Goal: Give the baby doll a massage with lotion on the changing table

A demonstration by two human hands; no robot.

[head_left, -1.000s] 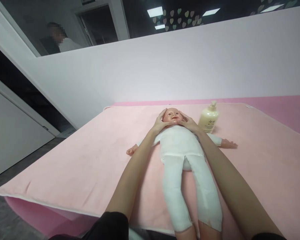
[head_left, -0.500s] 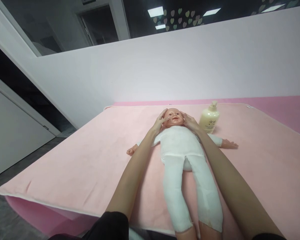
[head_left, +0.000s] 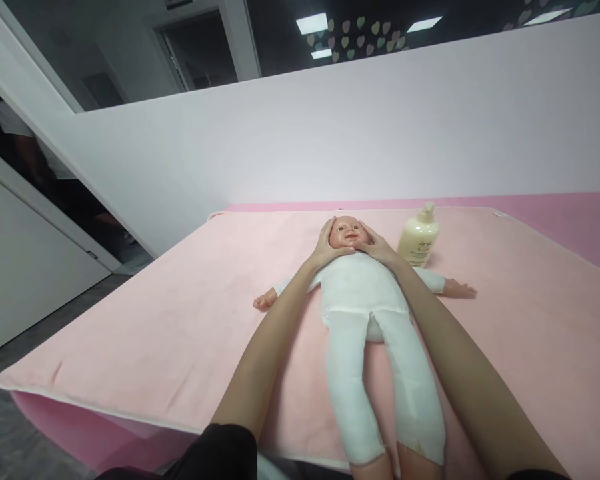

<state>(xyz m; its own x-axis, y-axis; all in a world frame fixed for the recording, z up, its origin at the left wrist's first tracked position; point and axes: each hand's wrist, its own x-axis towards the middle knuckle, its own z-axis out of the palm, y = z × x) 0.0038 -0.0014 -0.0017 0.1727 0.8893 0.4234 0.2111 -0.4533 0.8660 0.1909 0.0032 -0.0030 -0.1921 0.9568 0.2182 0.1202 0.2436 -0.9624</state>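
Observation:
A baby doll [head_left: 365, 287] with a white cloth body lies on its back, its head toward the wall and its arms spread. My left hand [head_left: 326, 245] rests along the left side of the doll's head [head_left: 349, 230], the thumb stretched under the chin. On the other side my right hand [head_left: 377, 245] cups the head, its thumb near the chin too. The fingers of both hands are apart and lie against the head, with the thumbs almost meeting.
A pale yellow pump bottle [head_left: 419, 239] stands right of the doll's head. Beneath everything is a pink blanket [head_left: 155, 320]. Behind rises a white wall [head_left: 380, 133]. Part of a person [head_left: 35, 150] shows through the opening at the left.
Both thumbs have moved down from the doll's cheeks to its chin, and the hands have shifted slightly. A person has appeared in the opening at the left.

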